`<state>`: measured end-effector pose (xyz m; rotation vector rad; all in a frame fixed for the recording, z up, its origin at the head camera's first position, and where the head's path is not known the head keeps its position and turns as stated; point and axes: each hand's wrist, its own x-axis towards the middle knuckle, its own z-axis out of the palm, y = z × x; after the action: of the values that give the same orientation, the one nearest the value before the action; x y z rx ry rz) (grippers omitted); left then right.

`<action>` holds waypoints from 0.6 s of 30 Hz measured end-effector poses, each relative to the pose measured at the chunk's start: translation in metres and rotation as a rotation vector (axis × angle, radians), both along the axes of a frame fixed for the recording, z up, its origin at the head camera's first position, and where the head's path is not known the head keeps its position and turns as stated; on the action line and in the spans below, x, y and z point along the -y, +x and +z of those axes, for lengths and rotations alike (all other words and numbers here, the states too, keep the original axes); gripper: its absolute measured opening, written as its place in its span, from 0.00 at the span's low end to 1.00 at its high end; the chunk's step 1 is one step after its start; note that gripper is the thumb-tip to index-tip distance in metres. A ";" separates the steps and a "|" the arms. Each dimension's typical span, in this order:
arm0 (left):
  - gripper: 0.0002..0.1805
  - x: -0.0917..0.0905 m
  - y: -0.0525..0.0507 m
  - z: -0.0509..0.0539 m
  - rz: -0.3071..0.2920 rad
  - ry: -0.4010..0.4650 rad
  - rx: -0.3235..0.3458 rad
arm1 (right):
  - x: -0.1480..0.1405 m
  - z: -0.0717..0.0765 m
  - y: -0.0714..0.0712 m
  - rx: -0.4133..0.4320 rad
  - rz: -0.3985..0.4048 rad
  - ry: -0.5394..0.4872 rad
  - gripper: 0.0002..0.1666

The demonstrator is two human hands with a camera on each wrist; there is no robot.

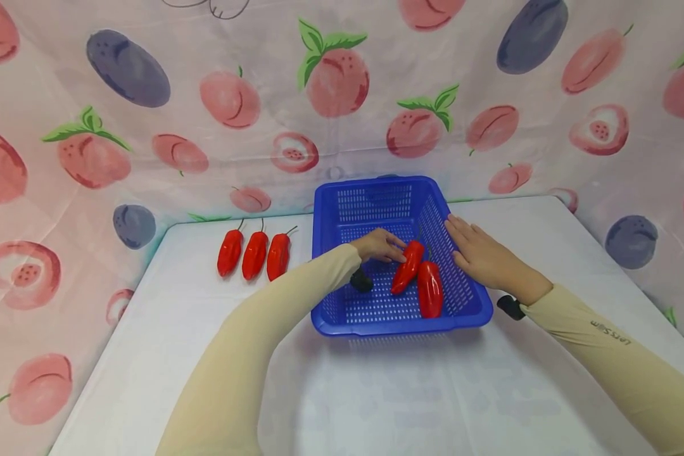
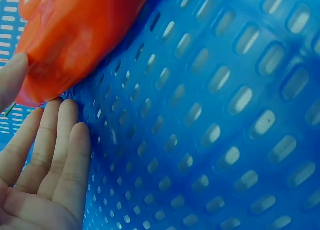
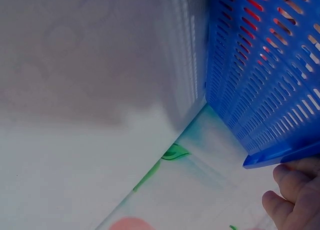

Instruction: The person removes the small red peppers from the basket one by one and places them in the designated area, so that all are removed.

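Note:
A blue plastic basket stands on the white table with two red peppers in it. My left hand reaches inside, at the upper end of the nearer-left red pepper. In the left wrist view, the thumb of the left hand touches the red pepper, and its straight fingers reach the pepper's lower edge. Beside it lies the other red pepper. My right hand rests with straight fingers along the basket's right rim; in the right wrist view, its fingertips show at the rim.
Left of the basket, three more red peppers lie side by side on the white table, stems away from me. A fruit-printed cloth rises behind the table. Dark wrist cameras sit under both wrists.

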<state>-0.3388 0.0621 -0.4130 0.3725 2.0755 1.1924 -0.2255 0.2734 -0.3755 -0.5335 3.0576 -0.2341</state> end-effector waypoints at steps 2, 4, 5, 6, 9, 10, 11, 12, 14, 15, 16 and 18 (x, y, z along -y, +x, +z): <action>0.23 0.000 0.000 -0.001 -0.001 0.003 0.003 | 0.000 0.000 0.000 -0.001 -0.002 0.001 0.37; 0.23 0.000 -0.001 -0.002 -0.004 0.009 0.013 | 0.000 0.000 0.000 0.002 -0.004 0.002 0.37; 0.23 0.000 -0.001 -0.002 -0.007 0.012 0.021 | 0.000 0.000 0.000 0.004 -0.005 0.002 0.37; 0.23 0.000 -0.001 -0.002 -0.009 0.015 0.028 | 0.000 0.000 0.000 0.008 -0.004 0.005 0.37; 0.23 0.000 -0.001 -0.002 -0.018 0.027 0.058 | 0.000 0.000 0.000 0.011 -0.002 0.009 0.37; 0.23 0.000 -0.001 -0.001 -0.020 0.029 0.065 | 0.000 0.000 0.000 0.011 -0.002 0.009 0.37; 0.23 0.000 -0.001 -0.001 -0.023 0.031 0.073 | 0.000 0.000 0.000 0.010 -0.002 0.010 0.37; 0.22 0.000 -0.001 -0.001 -0.023 0.034 0.081 | 0.000 0.000 0.000 0.009 -0.001 0.010 0.37; 0.22 0.000 -0.001 -0.001 -0.026 0.038 0.092 | 0.000 -0.001 0.000 0.009 -0.002 0.009 0.37; 0.22 0.000 -0.001 -0.001 -0.027 0.041 0.097 | 0.000 -0.001 0.000 0.010 -0.002 0.009 0.37; 0.22 0.000 -0.001 0.000 -0.026 0.044 0.101 | 0.000 0.000 0.000 0.010 -0.002 0.008 0.37; 0.22 0.000 -0.001 0.000 -0.026 0.050 0.110 | 0.000 0.000 0.000 0.012 -0.003 0.007 0.37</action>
<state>-0.3395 0.0619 -0.4128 0.3488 1.9444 1.2239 -0.2257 0.2733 -0.3755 -0.5252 3.0466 -0.2251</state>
